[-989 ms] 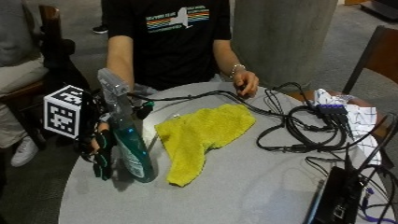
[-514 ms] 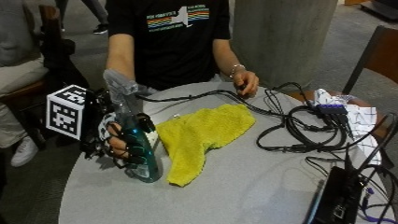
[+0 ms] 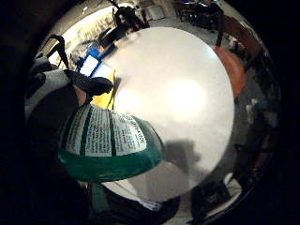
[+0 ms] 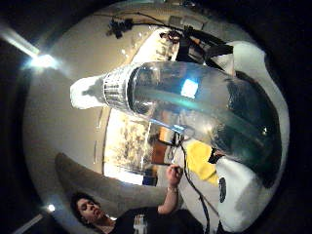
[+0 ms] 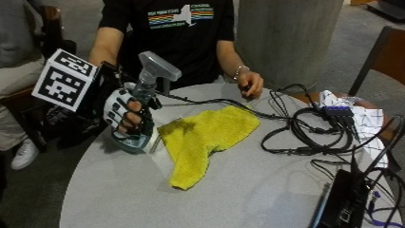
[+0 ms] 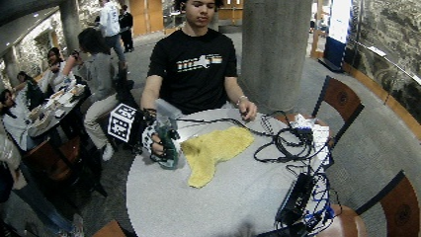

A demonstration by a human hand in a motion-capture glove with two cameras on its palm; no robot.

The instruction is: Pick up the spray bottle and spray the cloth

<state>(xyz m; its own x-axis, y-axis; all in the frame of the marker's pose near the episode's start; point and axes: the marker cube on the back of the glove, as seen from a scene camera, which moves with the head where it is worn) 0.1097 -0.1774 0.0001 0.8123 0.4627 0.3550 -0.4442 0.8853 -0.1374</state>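
Looks like a public cafe or campus lounge kind of spot, not a lab. The round grey worktop [image 6: 217,197] has wooden chairs [image 6: 342,101] with curved backs around it, there's a big concrete pillar [image 6: 273,49] right behind, and more people sit at another table [image 6: 49,111] off to the side. Open floor [image 6: 368,138] with a wood-panelled wall [image 6: 148,15] in the back.
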